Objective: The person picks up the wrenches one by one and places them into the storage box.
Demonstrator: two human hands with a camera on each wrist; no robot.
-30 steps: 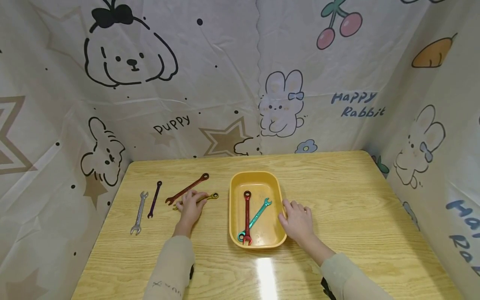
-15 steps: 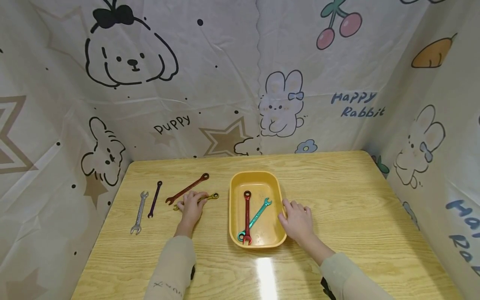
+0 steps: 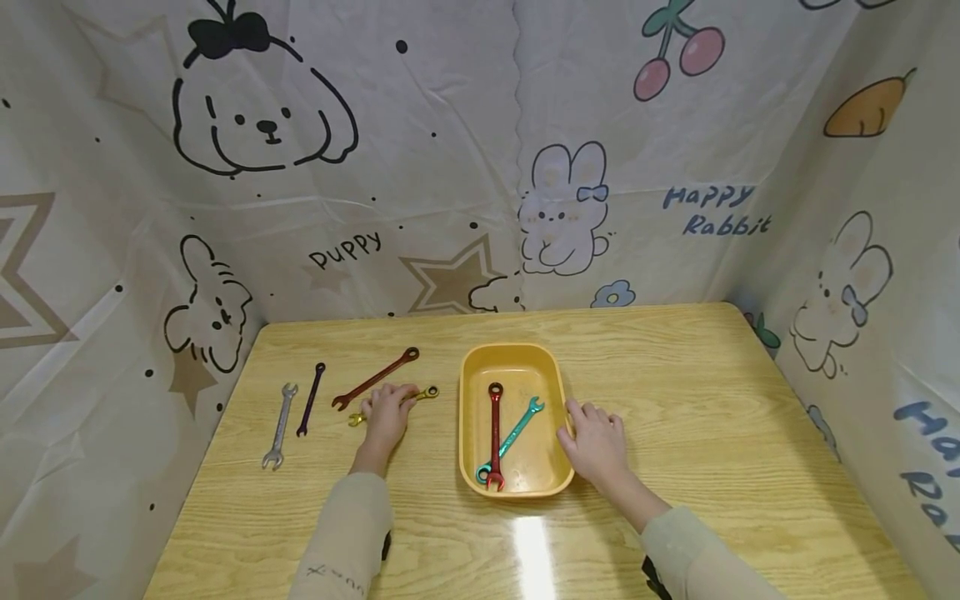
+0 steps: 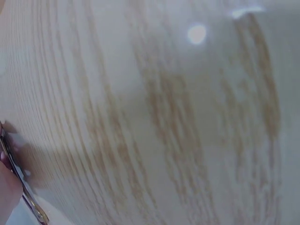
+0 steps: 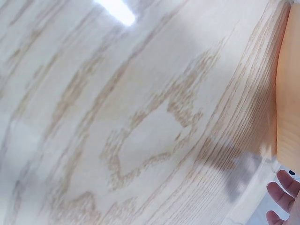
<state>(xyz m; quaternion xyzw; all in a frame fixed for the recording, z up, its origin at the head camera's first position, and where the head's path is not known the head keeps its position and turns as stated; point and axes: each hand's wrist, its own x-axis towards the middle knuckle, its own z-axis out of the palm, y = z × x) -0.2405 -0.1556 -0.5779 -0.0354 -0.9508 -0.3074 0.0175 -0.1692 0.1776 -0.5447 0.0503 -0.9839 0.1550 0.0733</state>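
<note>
My left hand (image 3: pixel 387 418) pinches a gold combination wrench (image 3: pixel 427 393) at mid-handle, low over the table. The wrench's ring end points right and its open end shows at the left of the hand. At the left edge of the left wrist view, the same wrench (image 4: pixel 33 204) appears beside the thumb. My right hand (image 3: pixel 597 443) touches the right side of a yellow plastic tray (image 3: pixel 542 468), its fingers loosely bent in the right wrist view. Inside the tray, a red wrench (image 3: pixel 495 429) lies across a teal wrench (image 3: pixel 517 434).
A reddish-brown wrench (image 3: pixel 377 379) lies just behind the left hand. Farther left are a dark purple wrench (image 3: pixel 311 400) and a silver open-ended wrench (image 3: pixel 281 426). The wooden table (image 3: pixel 675 375) is bordered by a printed cloth (image 3: pixel 442 200) at the back and sides.
My left hand has shifted slightly to the right with the gold wrench, whose open end now shows more clearly. My right hand and the tray have stayed in place.
</note>
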